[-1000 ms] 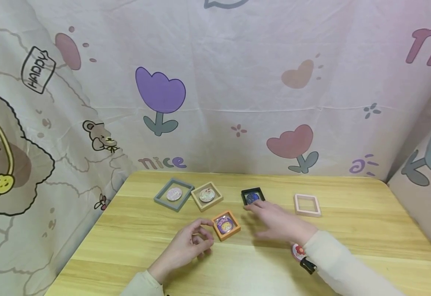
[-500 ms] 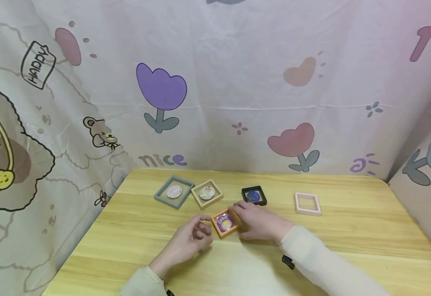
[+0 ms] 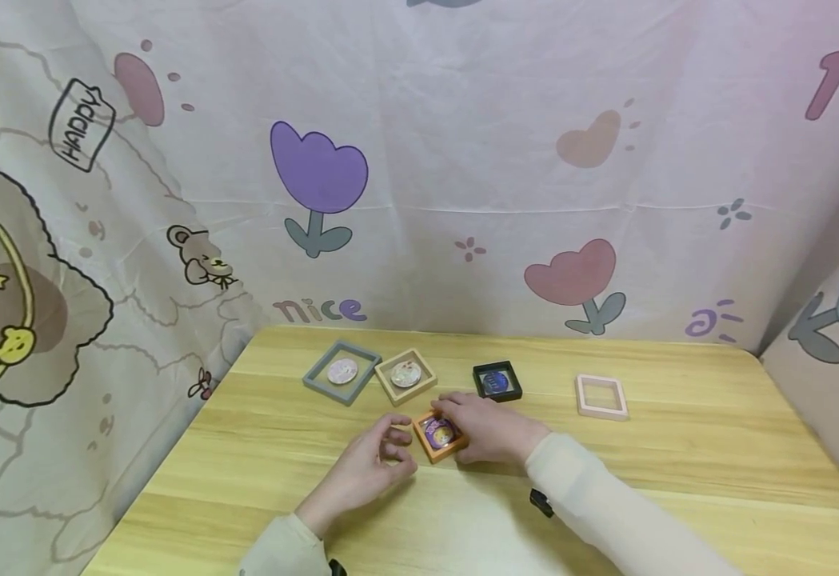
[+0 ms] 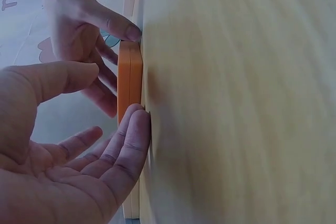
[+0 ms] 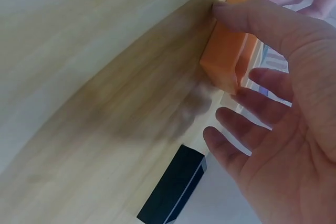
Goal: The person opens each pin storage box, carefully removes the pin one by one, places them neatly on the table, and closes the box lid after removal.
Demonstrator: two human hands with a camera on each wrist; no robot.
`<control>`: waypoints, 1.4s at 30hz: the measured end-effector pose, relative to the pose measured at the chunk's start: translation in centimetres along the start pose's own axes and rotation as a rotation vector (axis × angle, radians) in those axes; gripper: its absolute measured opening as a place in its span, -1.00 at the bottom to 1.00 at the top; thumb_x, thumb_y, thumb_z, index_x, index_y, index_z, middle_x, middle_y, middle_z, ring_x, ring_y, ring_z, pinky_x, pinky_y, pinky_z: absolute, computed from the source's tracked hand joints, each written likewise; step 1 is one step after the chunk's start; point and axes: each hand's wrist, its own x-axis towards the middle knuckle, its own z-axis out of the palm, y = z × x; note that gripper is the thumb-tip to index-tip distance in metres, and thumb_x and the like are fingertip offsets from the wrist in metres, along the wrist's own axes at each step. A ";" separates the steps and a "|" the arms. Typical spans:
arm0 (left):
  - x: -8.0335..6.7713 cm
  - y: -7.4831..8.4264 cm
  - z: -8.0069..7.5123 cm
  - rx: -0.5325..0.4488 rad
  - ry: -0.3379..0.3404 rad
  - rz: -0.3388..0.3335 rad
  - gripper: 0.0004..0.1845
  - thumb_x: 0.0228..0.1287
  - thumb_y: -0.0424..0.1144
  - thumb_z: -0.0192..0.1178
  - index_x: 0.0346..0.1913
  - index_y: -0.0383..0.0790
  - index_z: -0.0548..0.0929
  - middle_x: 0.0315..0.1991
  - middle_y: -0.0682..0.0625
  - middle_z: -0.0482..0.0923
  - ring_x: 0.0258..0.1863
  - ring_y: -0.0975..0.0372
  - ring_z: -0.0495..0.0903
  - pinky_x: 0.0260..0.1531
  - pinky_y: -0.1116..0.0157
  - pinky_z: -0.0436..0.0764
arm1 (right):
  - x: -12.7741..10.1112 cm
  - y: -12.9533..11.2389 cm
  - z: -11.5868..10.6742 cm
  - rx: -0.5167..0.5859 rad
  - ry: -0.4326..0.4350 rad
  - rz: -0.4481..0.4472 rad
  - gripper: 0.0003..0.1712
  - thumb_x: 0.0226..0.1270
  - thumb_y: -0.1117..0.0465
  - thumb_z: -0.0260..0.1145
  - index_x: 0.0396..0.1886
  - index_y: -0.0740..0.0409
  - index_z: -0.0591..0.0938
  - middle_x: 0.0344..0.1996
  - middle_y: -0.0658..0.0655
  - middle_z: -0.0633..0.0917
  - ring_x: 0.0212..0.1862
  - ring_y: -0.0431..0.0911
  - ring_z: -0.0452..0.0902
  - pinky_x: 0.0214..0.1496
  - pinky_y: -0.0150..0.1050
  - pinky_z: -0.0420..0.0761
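Observation:
In the head view an orange display frame (image 3: 449, 454) lies on the table, a purple badge with a yellow cartoon animal (image 3: 442, 433) inside it. My right hand (image 3: 494, 428) grips the frame from its right side. Its thumb lies along the near edge in the right wrist view, with the index finger at the far corner. Relaxed and slightly bent, my left hand (image 3: 367, 464) stays beside the frame's left corner; its fingertips (image 4: 137, 124) overlap the orange edge in the left wrist view. Behind the right hand stands a black frame (image 3: 509, 394) with a blue badge.
A grey frame (image 3: 327, 393) and a beige frame (image 3: 417, 393), each with a pale round badge, lie at the back left of the wooden table (image 3: 246, 456). To the back right is a pale pink frame (image 3: 601, 414). A printed curtain (image 3: 433, 144) hangs behind.
My right hand has moved left from near the black frame to the orange frame and taken hold of it. A flowered badge near the right wrist is now hidden by the sleeve.

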 end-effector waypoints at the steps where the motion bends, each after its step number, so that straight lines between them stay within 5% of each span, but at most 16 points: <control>1: 0.0 0.0 0.0 0.001 0.001 -0.004 -0.29 0.26 -0.28 0.51 0.43 -0.25 0.46 0.21 -0.21 0.65 0.01 0.12 0.74 -0.02 0.26 0.78 | 0.1 0.0 0.1 -0.004 0.001 -0.004 0.00 0.15 0.22 0.64 0.60 0.14 0.43 0.55 0.24 0.48 0.50 0.19 0.49 0.58 0.11 0.55; 7: 0.1 0.3 0.1 0.027 0.001 -0.009 -0.26 0.23 -0.27 0.54 0.44 -0.24 0.46 0.25 -0.23 0.64 0.04 0.08 0.75 0.00 0.17 0.79 | 0.2 0.1 0.3 -0.051 0.026 -0.023 -0.07 0.11 0.15 0.68 0.50 0.17 0.53 0.26 0.15 0.66 0.19 0.01 0.65 0.35 -0.01 0.73; 14: 0.0 0.3 0.2 0.003 -0.019 -0.001 -0.20 0.20 -0.30 0.55 0.47 -0.32 0.42 0.27 -0.28 0.61 0.06 0.04 0.72 -0.04 0.27 0.80 | -0.4 -0.3 -0.1 -0.033 -0.010 -0.002 -0.15 -0.02 -0.02 0.74 0.29 0.17 0.66 0.01 0.02 0.68 -0.04 -0.17 0.59 0.15 -0.20 0.75; 32: 0.5 0.9 1.1 -0.107 -0.082 0.015 -0.11 0.26 -0.20 0.57 0.56 -0.33 0.34 0.30 -0.26 0.62 0.01 0.12 0.74 -0.05 0.43 0.80 | -2.9 -0.7 -2.2 0.100 -0.017 -0.023 -0.14 0.15 -0.12 0.64 0.36 0.21 0.62 0.05 0.04 0.70 -0.10 -0.24 0.58 0.01 -0.30 0.73; 42: 0.4 2.0 1.5 -0.197 -0.076 0.040 -0.22 0.22 -0.21 0.60 0.46 -0.24 0.48 0.29 -0.22 0.60 0.02 0.10 0.77 0.01 0.40 0.81 | -4.4 -0.6 -3.2 0.115 0.012 -0.069 -0.17 0.17 -0.13 0.61 0.34 0.23 0.63 0.15 0.08 0.73 0.05 -0.16 0.65 0.20 -0.18 0.77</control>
